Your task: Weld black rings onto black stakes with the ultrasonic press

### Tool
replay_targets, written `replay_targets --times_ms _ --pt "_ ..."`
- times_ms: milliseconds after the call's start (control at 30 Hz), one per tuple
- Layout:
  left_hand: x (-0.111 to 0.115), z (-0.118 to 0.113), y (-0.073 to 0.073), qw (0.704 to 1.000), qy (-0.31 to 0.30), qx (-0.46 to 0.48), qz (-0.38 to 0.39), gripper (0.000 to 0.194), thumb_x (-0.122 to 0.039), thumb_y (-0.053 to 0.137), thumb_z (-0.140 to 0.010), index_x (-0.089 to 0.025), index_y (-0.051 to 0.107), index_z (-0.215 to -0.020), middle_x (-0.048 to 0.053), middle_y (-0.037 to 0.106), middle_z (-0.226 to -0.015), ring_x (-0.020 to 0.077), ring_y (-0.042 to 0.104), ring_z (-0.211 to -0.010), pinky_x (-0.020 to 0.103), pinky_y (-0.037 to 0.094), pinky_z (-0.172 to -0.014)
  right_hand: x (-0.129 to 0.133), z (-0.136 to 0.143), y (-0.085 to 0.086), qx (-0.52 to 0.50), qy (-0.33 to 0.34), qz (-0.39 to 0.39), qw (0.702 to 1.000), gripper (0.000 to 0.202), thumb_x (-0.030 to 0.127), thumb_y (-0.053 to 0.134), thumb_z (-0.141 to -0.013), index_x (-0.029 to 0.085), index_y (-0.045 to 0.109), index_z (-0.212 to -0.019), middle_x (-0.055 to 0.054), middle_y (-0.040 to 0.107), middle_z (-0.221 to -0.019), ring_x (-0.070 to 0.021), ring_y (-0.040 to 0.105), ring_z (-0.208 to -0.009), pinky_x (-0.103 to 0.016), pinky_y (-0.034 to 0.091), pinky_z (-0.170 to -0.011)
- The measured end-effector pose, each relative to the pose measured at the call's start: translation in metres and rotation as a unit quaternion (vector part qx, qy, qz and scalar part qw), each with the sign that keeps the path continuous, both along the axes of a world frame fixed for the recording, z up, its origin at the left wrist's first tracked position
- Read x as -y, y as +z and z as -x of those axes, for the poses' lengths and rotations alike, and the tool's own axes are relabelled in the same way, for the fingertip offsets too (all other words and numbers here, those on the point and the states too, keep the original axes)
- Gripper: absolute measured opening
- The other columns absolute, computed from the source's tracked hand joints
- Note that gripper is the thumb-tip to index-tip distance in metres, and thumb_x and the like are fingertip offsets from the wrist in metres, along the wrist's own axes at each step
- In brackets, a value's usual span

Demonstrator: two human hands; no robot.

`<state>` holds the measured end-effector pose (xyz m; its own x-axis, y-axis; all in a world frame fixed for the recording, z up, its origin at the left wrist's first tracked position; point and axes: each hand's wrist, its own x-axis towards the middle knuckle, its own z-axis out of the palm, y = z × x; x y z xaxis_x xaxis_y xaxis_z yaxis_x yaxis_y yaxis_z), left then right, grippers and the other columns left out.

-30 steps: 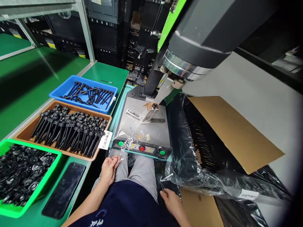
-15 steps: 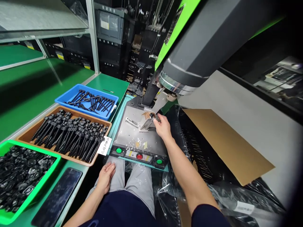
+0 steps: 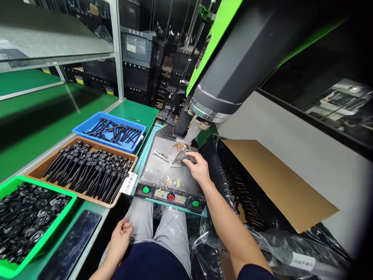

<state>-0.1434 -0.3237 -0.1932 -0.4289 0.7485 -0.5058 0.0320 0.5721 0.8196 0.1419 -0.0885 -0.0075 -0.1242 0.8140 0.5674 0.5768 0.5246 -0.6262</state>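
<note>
Head camera: my right hand (image 3: 200, 168) pinches a small black part (image 3: 188, 157) just beside the metal fixture (image 3: 176, 156); my left hand (image 3: 120, 237) curls by my grey trousers (image 3: 143, 217), whether holding anything I cannot tell.

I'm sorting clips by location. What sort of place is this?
Probably a factory assembly workstation: a press-like machine with green push buttons in front, a tan tray of similar black parts, and stacked storage crates behind.
</note>
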Motion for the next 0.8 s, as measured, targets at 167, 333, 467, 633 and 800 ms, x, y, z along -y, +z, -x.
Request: replay_targets --times_ms 167,333,467,633,800 --pt "-0.031 -0.029 0.07 0.959 -0.204 0.018 -0.198 0.032 -0.038 0.061 -0.079 -0.015 0.068 -0.099 0.008 0.07 -0.09 0.021 0.066 -0.085 0.035 0.054 -0.08 0.057 0.012 0.007 -0.013 0.033 -0.024 0.999 0.022 0.038 0.074 -0.08 0.025 0.067 -0.096 -0.005 0.07 -0.095 -0.0236 0.065 -0.092 -0.039 0.05 -0.086" --pt "-0.079 -0.063 0.134 0.87 -0.271 -0.073 -0.406 0.032 -0.029 0.056 -0.088 -0.02 0.06 -0.118 0.012 0.061 -0.12 0.0212 0.06 -0.105 0.033 0.053 -0.08 0.087 0.023 0.008 -0.07 0.053 0.019 0.996 0.023 0.035 0.078 -0.076 0.024 0.068 -0.093 -0.004 0.071 -0.093 -0.0226 0.065 -0.089 -0.038 0.05 -0.085" --pt "-0.094 -0.074 0.159 0.825 -0.307 -0.137 -0.455 0.031 -0.031 0.063 -0.086 -0.02 0.061 -0.115 0.01 0.065 -0.11 0.0217 0.06 -0.1 0.033 0.051 -0.08 0.107 0.036 -0.002 -0.242 0.085 0.148 0.955 0.027 0.038 0.08 -0.072 0.022 0.066 -0.089 -0.003 0.07 -0.083 -0.0195 0.065 -0.076 -0.034 0.053 -0.073" --pt "-0.084 -0.072 0.165 0.82 -0.344 -0.173 -0.423 0.016 -0.03 0.059 -0.089 -0.017 0.062 -0.078 0.002 0.062 -0.073 0.014 0.057 -0.069 0.026 0.046 -0.066 0.124 0.056 -0.011 -0.388 0.11 0.308 0.862 0.035 0.04 0.085 -0.065 0.02 0.061 -0.081 0.0 0.067 -0.072 -0.0122 0.059 -0.052 -0.024 0.048 -0.049" --pt "-0.072 -0.049 0.169 0.818 -0.36 -0.24 -0.379 0.018 -0.028 0.057 -0.088 -0.017 0.061 -0.074 0.002 0.061 -0.071 0.0135 0.056 -0.067 0.024 0.043 -0.063 0.127 0.071 -0.015 -0.42 0.163 0.387 0.805 0.039 0.042 0.086 -0.065 0.021 0.06 -0.085 -0.002 0.068 -0.08 -0.0136 0.063 -0.06 -0.026 0.053 -0.056"
